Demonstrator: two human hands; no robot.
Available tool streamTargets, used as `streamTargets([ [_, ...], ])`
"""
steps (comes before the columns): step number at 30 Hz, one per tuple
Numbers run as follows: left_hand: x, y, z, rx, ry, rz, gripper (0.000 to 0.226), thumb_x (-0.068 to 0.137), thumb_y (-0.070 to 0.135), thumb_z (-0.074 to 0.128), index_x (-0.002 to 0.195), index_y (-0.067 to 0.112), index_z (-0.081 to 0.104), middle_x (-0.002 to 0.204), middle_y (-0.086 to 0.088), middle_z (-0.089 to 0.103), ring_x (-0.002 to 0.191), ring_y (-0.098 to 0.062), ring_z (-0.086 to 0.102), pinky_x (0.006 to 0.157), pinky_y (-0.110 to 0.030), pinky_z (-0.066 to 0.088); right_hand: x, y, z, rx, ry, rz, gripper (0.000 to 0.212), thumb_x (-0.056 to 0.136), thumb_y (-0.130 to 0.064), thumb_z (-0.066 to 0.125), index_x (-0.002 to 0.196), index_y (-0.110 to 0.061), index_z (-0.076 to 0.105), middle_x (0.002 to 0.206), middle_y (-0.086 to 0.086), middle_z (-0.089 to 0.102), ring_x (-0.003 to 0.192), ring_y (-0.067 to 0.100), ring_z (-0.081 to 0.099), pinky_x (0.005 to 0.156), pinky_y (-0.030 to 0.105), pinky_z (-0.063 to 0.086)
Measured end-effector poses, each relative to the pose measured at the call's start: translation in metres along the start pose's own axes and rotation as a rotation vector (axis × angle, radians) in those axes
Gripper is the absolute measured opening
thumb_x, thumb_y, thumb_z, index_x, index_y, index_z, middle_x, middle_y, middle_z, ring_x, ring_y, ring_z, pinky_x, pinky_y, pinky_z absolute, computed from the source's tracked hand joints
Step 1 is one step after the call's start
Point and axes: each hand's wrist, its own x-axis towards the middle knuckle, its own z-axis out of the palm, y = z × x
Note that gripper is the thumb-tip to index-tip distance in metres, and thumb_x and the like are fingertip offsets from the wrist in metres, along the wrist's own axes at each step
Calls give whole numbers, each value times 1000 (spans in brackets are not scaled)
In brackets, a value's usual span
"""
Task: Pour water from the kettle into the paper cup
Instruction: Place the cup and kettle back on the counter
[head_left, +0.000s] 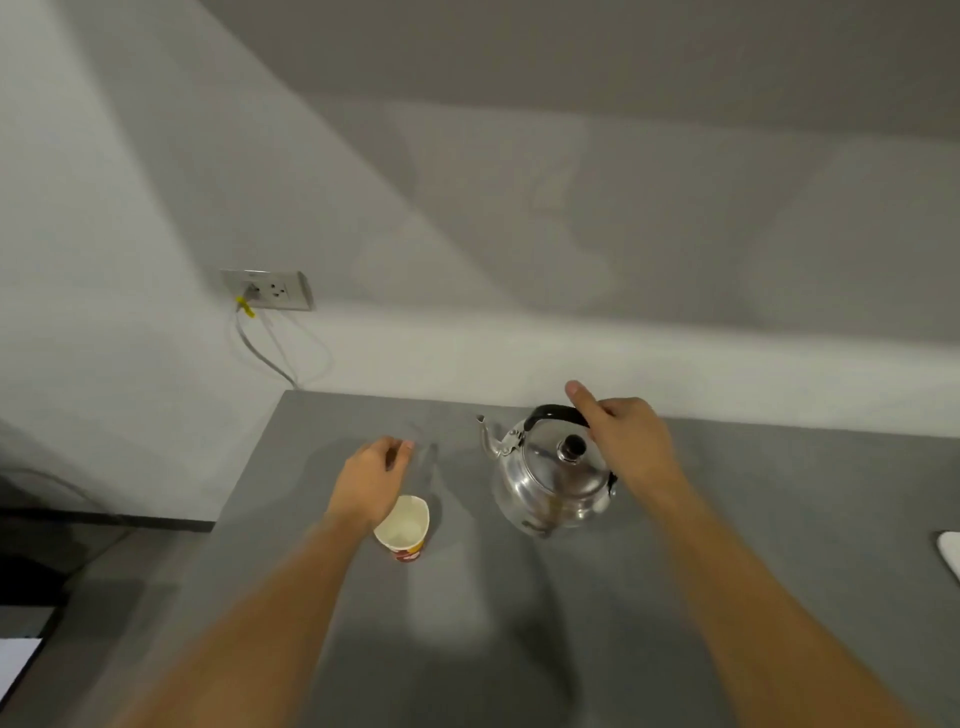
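A steel kettle (550, 493) with a black knob and a black handle stands upright on the grey table (727, 545), its spout pointing left. My right hand (628, 441) lies over the right part of the handle with the thumb stretched out. Its fingers are hidden, so the grip is unclear. A white paper cup (405, 527) with a red and yellow print stands left of the kettle, open side up. My left hand (371, 478) hovers just behind the cup, fingers loosely curled and holding nothing. The wrist overlaps the cup's rim in the view.
The table's left edge (244, 493) drops to a dark floor. A wall runs along the back, with a socket (267, 289) and a cable hanging from it. A white object (950, 558) lies at the table's right edge.
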Motion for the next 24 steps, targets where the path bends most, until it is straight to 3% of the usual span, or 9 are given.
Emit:
streamTargets([
  [4, 24, 15, 9, 3, -4, 1, 34, 98, 52, 50, 97, 23, 67, 79, 11, 65, 76, -10, 60, 65, -25, 39, 42, -2, 12, -56, 14, 12, 68, 93, -57, 51, 54, -1, 48, 48, 13, 46, 44, 20, 43, 50, 31, 39],
  [10, 51, 23, 25, 23, -26, -16, 35, 97, 50, 53, 100, 20, 70, 85, 4, 69, 82, -19, 63, 73, -28, 43, 102, 1, 32, -121, -53, 69, 39, 87, -31, 54, 54, -10, 48, 51, 8, 42, 48, 22, 37, 51, 32, 32],
  [24, 76, 29, 37, 62, -80, 5, 33, 98, 47, 53, 106, 18, 68, 89, 2, 69, 87, -21, 64, 79, -31, 48, 156, 19, 68, -162, -104, 60, 50, 87, -36, 53, 46, -14, 36, 45, 1, 37, 46, 20, 35, 46, 30, 29],
])
